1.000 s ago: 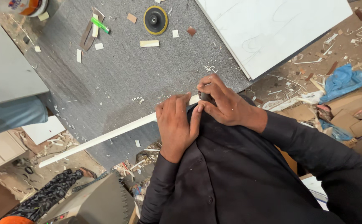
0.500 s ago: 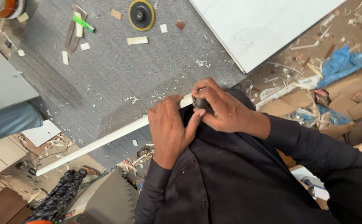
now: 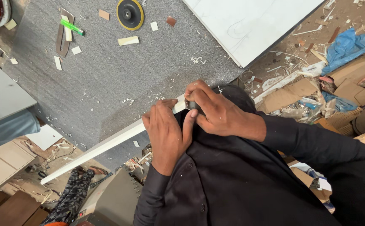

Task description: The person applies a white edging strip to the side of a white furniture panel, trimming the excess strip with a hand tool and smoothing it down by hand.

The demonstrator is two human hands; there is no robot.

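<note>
A long white strip (image 3: 107, 144) lies along the near edge of a grey felt-covered bench (image 3: 119, 79). My left hand (image 3: 165, 134) presses flat on the strip and holds it down. Just to the right, my right hand (image 3: 216, 111) is closed around a small dark tool (image 3: 191, 104) set against the strip's edge. Most of the tool is hidden by my fingers. My black sleeves and shirt fill the lower right and hide the rest of the strip.
On the bench lie a yellow-rimmed black disc (image 3: 130, 13), a green marker (image 3: 71, 27), small offcuts (image 3: 128, 40) and shavings. A large white panel (image 3: 253, 25) covers the top right. Cardboard, a blue bag (image 3: 349, 44) and scraps litter the right. A grey board (image 3: 0, 96) sits left.
Both hands have stayed together on the strip; the view has shifted slightly, with the hands holding nearly the same spot and grip.
</note>
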